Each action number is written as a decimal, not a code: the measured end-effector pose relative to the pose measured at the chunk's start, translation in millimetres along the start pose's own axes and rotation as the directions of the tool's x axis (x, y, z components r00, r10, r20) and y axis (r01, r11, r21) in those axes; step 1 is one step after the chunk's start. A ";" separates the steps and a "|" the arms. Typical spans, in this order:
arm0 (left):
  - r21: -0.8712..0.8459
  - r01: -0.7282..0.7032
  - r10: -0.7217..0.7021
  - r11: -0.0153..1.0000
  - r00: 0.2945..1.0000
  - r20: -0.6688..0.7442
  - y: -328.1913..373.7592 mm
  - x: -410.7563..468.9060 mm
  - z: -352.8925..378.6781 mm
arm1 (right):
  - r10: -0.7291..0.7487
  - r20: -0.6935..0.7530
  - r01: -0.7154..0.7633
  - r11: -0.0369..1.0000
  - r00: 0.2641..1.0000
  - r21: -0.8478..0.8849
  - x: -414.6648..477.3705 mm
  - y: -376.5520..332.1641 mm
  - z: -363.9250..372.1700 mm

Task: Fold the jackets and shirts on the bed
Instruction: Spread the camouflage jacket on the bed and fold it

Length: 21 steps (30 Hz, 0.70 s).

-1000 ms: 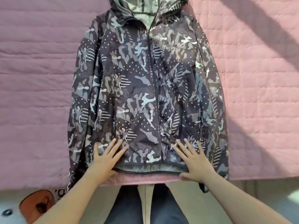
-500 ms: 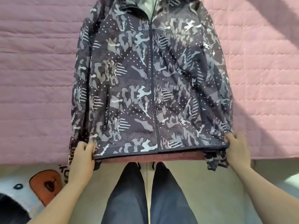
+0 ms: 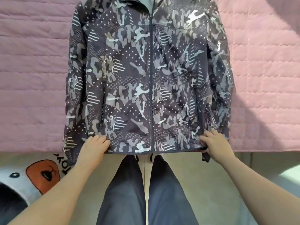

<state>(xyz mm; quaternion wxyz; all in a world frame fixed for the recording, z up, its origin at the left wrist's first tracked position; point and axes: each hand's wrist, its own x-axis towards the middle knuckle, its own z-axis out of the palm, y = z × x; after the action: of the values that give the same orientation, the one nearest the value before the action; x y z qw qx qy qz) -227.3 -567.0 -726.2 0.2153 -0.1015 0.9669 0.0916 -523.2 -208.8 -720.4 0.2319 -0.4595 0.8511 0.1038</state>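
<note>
Moved inward along the bed's (image 3: pixel 32 78) near edge, our left hand (image 3: pixel 95 144) and right hand (image 3: pixel 216 142) clamp the jacket (image 3: pixel 151 78) hem; we judge smoothing, sleeves next.

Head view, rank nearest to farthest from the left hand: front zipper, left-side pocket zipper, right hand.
1. Pocket zipper, just above the left hand, on the jacket's left side.
2. Front zipper, down the centre.
3. Right hand, at the hem's opposite corner.
</note>
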 end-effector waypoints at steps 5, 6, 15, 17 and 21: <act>-0.088 0.159 -0.125 0.983 0.943 0.308 4.7 -8.0 2.3 | 0.143 0.230 -0.161 0.985 0.963 0.064 -9.4 0.6 -4.0; -0.126 0.189 -0.146 0.974 0.945 0.292 9.3 -0.3 -2.3 | 0.159 0.232 -0.194 0.971 0.960 0.140 -5.2 -1.5 -8.9; -0.358 0.116 -0.150 0.926 0.987 -0.066 62.8 92.5 -61.1 | 0.656 0.035 -0.563 0.619 0.754 0.548 36.8 10.5 -47.1; -0.353 0.119 -0.143 0.928 0.989 -0.044 75.9 114.5 -69.2 | 0.765 0.201 -0.710 0.418 0.611 0.567 40.3 22.1 -49.1; -0.332 0.054 -0.050 0.942 0.999 0.021 105.2 151.8 -78.9 | 0.741 0.476 -0.809 0.152 0.474 0.568 38.0 42.4 -37.5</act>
<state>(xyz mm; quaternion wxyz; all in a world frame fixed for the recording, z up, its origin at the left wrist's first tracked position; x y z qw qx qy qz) -418.1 -506.9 -707.9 0.2032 -0.1613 0.9333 0.2482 -587.5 -227.7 -707.9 0.3440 0.1848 0.9118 -0.1269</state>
